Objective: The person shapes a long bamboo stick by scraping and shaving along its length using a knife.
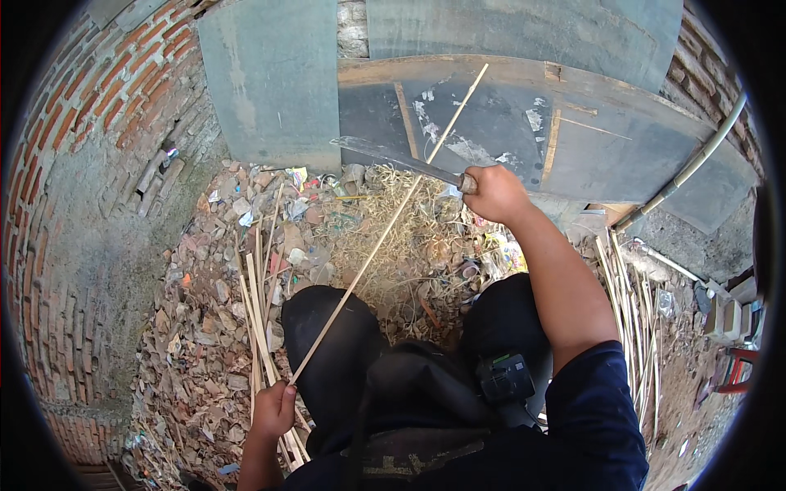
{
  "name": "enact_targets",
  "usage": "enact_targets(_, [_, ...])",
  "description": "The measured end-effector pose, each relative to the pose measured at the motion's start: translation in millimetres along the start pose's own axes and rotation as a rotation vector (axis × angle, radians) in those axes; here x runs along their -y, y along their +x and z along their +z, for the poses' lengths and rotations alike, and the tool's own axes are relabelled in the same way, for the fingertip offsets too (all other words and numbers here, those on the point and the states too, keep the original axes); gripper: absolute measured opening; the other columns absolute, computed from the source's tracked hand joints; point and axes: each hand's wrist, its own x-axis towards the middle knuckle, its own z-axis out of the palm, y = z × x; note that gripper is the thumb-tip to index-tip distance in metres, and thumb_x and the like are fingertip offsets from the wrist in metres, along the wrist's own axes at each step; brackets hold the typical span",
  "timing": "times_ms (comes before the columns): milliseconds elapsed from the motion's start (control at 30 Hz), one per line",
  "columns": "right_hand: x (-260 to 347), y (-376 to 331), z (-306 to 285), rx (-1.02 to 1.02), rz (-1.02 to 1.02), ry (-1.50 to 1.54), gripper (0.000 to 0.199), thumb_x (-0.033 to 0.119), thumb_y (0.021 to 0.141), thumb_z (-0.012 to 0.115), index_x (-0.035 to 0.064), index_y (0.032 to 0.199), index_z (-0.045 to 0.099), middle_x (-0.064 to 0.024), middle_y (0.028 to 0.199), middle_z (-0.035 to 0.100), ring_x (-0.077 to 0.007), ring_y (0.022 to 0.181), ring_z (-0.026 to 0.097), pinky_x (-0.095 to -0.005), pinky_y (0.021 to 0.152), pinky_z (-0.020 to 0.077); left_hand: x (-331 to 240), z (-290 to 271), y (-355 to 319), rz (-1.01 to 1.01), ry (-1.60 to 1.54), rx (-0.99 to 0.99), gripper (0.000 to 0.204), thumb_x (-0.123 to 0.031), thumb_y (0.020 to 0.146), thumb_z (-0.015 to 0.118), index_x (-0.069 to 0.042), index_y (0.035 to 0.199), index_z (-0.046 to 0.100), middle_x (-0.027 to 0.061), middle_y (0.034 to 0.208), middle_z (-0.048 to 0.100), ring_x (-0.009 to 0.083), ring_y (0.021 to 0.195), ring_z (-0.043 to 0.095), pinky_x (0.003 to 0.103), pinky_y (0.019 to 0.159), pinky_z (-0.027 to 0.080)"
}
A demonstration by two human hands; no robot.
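My left hand [274, 409], low and left of my knees, is closed round the near end of a long, thin bamboo strip [377, 252]. The strip slants up and away to the right, its far end in front of a dark panel. In my right hand [495, 195], ahead of my right knee, is the handle of a long-bladed knife [393, 157]. Its blade points left and crosses the strip in its far half, seemingly against it. Curled pale shavings [442, 254] cover the ground beneath.
Cut strips [260, 327] lie by my left leg, and more strips [630, 327] at the right. Stony rubble [205, 327] covers the ground. A brick wall [74, 204] rises left; grey panels [270, 82] stand ahead. A pole [696, 159] leans at the right near a red stool [739, 370].
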Motion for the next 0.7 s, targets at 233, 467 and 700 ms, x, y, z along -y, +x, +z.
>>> enact_targets(233, [21, -9, -8, 0.082, -0.207, -0.078, 0.028, 0.023, 0.073, 0.070, 0.0086, 0.097, 0.068, -0.0199, 0.084, 0.071, -0.0407, 0.088, 0.069, -0.0515, 0.081, 0.0558, 9, -12, -14, -0.043, -0.047, 0.031, 0.045, -0.028, 0.104, 0.052, -0.001, 0.069, 0.046, 0.0174, 0.054, 0.045, 0.0322, 0.046, 0.046, 0.041, 0.048, 0.037])
enact_targets(467, [-10, -4, 1, -0.052, -0.024, 0.033, 0.034, 0.020, 0.070, 0.071, 0.0110, 0.103, 0.073, -0.0197, 0.079, 0.070, -0.0409, 0.081, 0.069, -0.0499, 0.076, 0.0561, 15, -17, -23, -0.058, 0.010, 0.037, 0.044, -0.029, 0.103, 0.053, -0.002, 0.068, 0.048, 0.0163, 0.054, 0.046, 0.0325, 0.047, 0.047, 0.042, 0.049, 0.038])
enact_targets(700, [23, -11, -16, 0.205, -0.231, -0.090, 0.029, 0.022, 0.073, 0.071, 0.0085, 0.098, 0.069, -0.0172, 0.086, 0.072, -0.0383, 0.091, 0.070, -0.0505, 0.083, 0.0554, 20, -11, -25, -0.081, 0.003, 0.021, 0.044, -0.032, 0.102, 0.054, -0.002, 0.070, 0.052, 0.0177, 0.056, 0.050, 0.0364, 0.049, 0.051, 0.043, 0.051, 0.041])
